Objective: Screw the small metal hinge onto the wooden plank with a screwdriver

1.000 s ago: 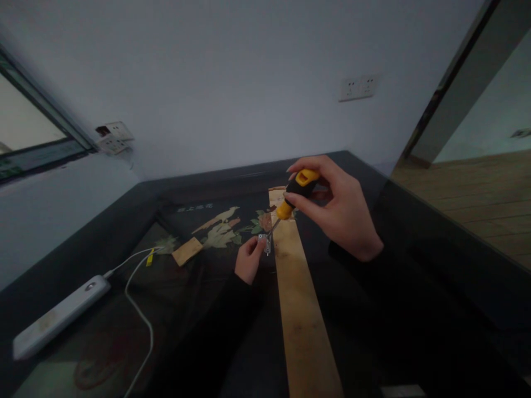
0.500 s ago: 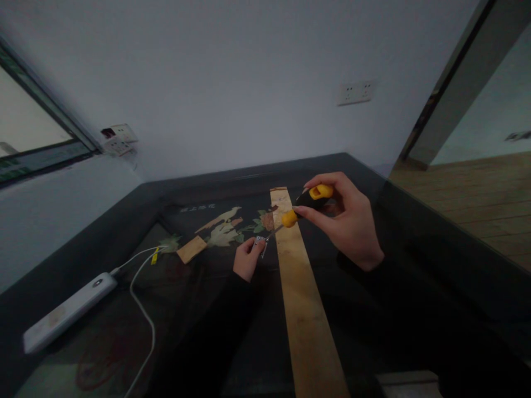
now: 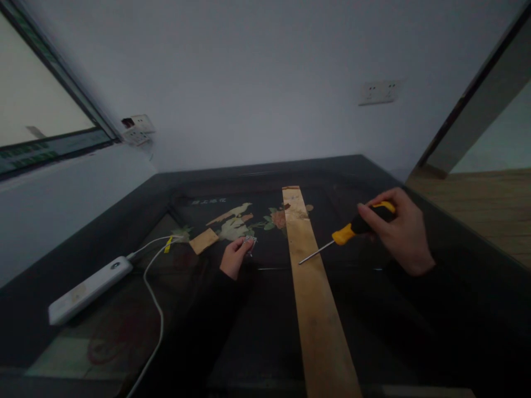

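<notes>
Worktop: dark, glossy, with an inlaid bird-and-flower panel at its far middle. It carries everything listed below.

Wooden slat: long and pale, running from 12 o'clock down to 6 o'clock, just right of centre. I see no fitting fixed to it; as I judge it, the fastening work is not finished, since tool and metal piece are held well apart.

Power strip: white, at 9 o'clock, its cable looping toward the near edge.

Right hand: at 3 o'clock, fingers curled firmly around the handle of the screwdriver.

Screwdriver: yellow and black grip, thin shaft slanting toward 8 o'clock, its tip over the right edge of the slat. I cannot tell whether the tip touches the wood.

Left hand: near centre, left of the slat, fingers pinched narrow on the small metal piece, resting low at the worktop.

Wooden offcut: small, flat on the worktop at 10 o'clock from the left hand.

Small metal piece: silvery, at the left fingertips; too small to identify further.
</notes>
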Demonstrator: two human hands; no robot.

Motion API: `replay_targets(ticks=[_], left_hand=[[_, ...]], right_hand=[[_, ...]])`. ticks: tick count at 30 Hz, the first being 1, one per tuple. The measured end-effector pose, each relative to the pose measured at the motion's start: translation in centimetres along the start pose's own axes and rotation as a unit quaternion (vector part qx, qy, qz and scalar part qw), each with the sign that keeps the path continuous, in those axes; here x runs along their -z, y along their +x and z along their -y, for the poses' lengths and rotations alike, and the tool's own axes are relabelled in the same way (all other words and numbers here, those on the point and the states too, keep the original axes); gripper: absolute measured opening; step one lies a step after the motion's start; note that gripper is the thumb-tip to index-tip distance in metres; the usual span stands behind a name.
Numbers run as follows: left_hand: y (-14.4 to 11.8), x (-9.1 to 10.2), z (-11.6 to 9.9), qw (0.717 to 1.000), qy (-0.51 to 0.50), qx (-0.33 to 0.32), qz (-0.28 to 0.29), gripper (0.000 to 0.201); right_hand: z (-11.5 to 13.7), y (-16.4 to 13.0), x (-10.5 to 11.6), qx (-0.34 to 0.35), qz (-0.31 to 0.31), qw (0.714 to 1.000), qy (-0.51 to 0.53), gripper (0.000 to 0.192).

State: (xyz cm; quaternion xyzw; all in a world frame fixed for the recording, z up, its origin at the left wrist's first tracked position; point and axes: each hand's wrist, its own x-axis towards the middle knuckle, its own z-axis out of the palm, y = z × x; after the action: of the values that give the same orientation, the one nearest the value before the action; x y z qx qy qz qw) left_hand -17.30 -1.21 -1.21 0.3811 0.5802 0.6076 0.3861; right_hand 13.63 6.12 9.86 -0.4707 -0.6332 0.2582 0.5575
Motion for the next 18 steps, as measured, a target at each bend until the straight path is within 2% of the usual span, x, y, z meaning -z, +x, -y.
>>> replay_targets(ticks=[3, 6, 8, 10, 14, 16, 18], left_hand=[[0.3, 2.1, -0.1, 1.0, -0.018, 0.01, -0.011, 0.037], [0.7, 4.2, -0.3, 0.999, -0.036, 0.028, -0.029, 0.038], [1.1, 5.4, -0.5, 0.997, -0.044, 0.03, -0.047, 0.038], [1.5, 6.5, -1.0, 0.997, -0.05, 0.027, -0.06, 0.038], [1.9, 7.8, -2.0, 0.994, -0.074, 0.02, -0.076, 0.038], [1.9, 8.0, -2.2, 0.993, -0.082, 0.019, -0.078, 0.038], [1.9, 8.0, -2.2, 0.993, -0.083, 0.025, -0.078, 0.04]], right_hand=[[-2.9, 0.2, -0.3, -0.15, 0.041, 0.981, 0.115, 0.033], [-3.9, -0.2, -1.4, -0.319, 0.079, 0.918, 0.22, 0.017], [-3.3, -0.7, -2.6, -0.382, 0.115, 0.884, 0.243, 0.007], [-2.1, -1.3, -4.4, -0.366, 0.192, 0.875, 0.252, 0.016], [-0.2, -2.4, -9.8, -0.247, 0.368, 0.87, 0.217, 0.026], [0.1, -3.0, -13.3, -0.14, 0.433, 0.882, 0.12, 0.029], [0.0, -3.8, -16.9, -0.009, 0.429, 0.903, 0.01, 0.035]])
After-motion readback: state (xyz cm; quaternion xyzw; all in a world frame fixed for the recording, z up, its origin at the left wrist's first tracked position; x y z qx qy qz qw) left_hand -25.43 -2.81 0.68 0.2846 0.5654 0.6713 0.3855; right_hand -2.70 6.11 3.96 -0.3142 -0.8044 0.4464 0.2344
